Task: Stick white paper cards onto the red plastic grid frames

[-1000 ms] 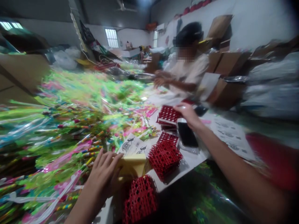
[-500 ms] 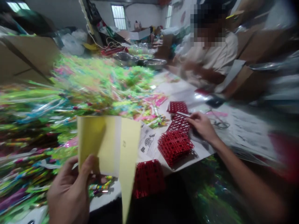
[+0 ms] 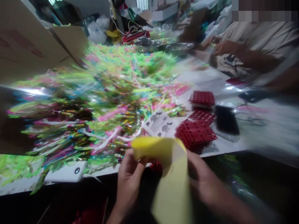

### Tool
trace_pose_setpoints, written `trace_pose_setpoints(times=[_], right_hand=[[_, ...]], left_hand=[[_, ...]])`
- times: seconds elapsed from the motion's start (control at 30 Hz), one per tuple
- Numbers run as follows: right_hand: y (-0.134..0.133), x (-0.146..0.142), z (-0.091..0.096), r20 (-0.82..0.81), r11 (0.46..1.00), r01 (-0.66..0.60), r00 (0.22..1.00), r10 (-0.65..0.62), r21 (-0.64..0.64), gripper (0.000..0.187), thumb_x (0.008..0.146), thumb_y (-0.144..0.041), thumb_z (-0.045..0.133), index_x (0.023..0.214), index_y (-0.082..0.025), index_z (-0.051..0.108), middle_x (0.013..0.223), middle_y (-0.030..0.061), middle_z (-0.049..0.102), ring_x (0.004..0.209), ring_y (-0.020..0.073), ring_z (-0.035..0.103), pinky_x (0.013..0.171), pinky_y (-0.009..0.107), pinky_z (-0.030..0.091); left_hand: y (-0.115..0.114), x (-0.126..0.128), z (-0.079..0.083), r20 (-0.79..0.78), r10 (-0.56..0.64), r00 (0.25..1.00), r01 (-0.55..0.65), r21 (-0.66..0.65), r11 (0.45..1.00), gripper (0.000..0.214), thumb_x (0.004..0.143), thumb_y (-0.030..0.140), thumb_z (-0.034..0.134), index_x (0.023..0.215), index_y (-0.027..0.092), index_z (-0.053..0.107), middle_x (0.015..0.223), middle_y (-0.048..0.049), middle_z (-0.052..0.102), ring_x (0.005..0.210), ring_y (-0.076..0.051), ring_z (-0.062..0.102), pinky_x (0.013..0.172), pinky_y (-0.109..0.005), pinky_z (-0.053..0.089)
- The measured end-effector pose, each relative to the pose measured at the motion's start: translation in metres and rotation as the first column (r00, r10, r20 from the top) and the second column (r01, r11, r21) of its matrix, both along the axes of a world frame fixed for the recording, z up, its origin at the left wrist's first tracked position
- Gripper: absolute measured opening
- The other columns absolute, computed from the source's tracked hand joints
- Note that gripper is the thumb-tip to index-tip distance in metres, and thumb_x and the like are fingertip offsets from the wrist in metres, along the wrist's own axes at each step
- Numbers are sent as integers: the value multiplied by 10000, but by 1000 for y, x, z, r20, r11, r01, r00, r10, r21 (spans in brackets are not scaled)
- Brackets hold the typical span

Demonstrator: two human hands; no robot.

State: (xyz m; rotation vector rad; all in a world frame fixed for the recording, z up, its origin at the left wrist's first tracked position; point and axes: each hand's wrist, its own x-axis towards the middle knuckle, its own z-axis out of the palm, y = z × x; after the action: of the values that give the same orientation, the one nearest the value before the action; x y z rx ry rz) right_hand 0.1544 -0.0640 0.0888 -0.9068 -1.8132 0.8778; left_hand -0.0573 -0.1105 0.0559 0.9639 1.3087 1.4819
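Note:
Both my hands hold a yellow sheet (image 3: 168,174) low at the table's front edge. My left hand (image 3: 129,175) pinches its left upper edge, fingers closed on it. My right hand (image 3: 201,183) grips its right side and is smeared by motion. The sheet curls over at the top and hangs down between my hands. Just behind it lie stacks of red lattice squares (image 3: 195,133) and a printed white label card (image 3: 160,123).
A big heap of neon green and pink plastic strips (image 3: 98,93) covers the table's left. A white device (image 3: 66,174) lies at the near edge, a black phone (image 3: 225,119) at the right. Another person's hand (image 3: 224,46) works across the table, near metal bowls (image 3: 163,46) and cardboard boxes (image 3: 35,46).
My right hand left the red squares and came to the yellow sheet. The sheet dropped lower and now curls between both hands. The view tilted down and to the left.

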Motion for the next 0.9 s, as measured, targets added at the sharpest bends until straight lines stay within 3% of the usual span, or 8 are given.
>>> trace_pose_setpoints(times=[0.1, 0.17, 0.27, 0.4, 0.5, 0.63, 0.7, 0.9], right_hand=[[-12, -22, -5, -15, 998, 23, 1000, -22, 63, 235, 1016, -182, 680, 1184, -330, 753, 1069, -2, 801, 1003, 176, 780, 894, 261, 639], [-10, -22, -5, -5, 995, 73, 997, -73, 61, 143, 1030, -168, 656, 1013, -286, 735, 937, -19, 767, 912, 145, 762, 819, 200, 612], [-7, -13, -4, 130, 998, 2, 992, 5, -57, 108, 1067, -294, 651, 1063, -277, 758, 902, -28, 781, 818, 129, 761, 725, 163, 594], [-8, -8, -9, 248, 1000, -5, 969, 11, -25, 309, 1071, -385, 649, 1356, -300, 734, 1175, -4, 840, 902, 153, 809, 746, 199, 625], [-9, -11, -8, 190, 990, -34, 982, 8, 136, 289, 1047, -183, 621, 1272, -299, 761, 1212, -10, 824, 1098, 137, 784, 951, 198, 606], [-10, -15, -2, 103, 926, -89, 993, 55, 367, 446, 904, 7, 627, 1175, -296, 809, 1199, 30, 816, 1201, 203, 745, 1214, 385, 507], [-11, -16, -3, 101, 904, -87, 994, 49, 419, 531, 871, 4, 618, 1233, -336, 807, 1218, 32, 825, 1192, 252, 762, 1225, 489, 507], [-9, -25, -12, 113, 899, -133, 989, 94, 418, 561, 909, -74, 600, 1340, -391, 767, 1093, 10, 863, 964, 294, 839, 1112, 564, 594]], left_hand=[[-10, -1, -3, -93, -156, 983, 155, -16, 988, 239, 962, 461, 759, 1067, 251, 804, 1227, -99, 798, 1182, -336, 746, 1052, -469, 622], [-16, -10, -3, -78, -209, 975, 212, 31, 977, 376, 995, 564, 667, 1121, 250, 831, 1370, -119, 754, 1370, -378, 650, 1210, -535, 511], [-25, -21, -2, 20, -217, 976, 216, 40, 976, 638, 971, 717, 603, 1341, 222, 764, 1405, -162, 741, 1331, -401, 685, 1099, -532, 602], [-29, -21, 4, 54, -70, 996, 74, -71, 995, 345, 932, 399, 833, 1248, 264, 790, 1180, -87, 830, 1041, -254, 803, 876, -305, 663], [-28, -21, 7, 23, -25, 999, 21, 144, 989, 93, 925, 248, 839, 1008, 275, 806, 1035, -31, 821, 1065, -225, 778, 961, -312, 634], [-32, -29, 1, -29, 31, 999, -19, 338, 941, 198, 842, 201, 912, 739, 257, 752, 1279, -33, 721, 1416, -304, 599, 1158, -436, 555], [-36, -34, -3, -46, 14, 999, 4, 363, 932, 223, 857, 220, 903, 706, 244, 740, 1407, -38, 651, 1450, -324, 569, 1165, -466, 555], [-50, -45, -10, -59, 84, 995, -61, 317, 946, 136, 885, 246, 886, 850, 241, 754, 1468, -65, 639, 1389, -300, 625, 1140, -421, 563]])
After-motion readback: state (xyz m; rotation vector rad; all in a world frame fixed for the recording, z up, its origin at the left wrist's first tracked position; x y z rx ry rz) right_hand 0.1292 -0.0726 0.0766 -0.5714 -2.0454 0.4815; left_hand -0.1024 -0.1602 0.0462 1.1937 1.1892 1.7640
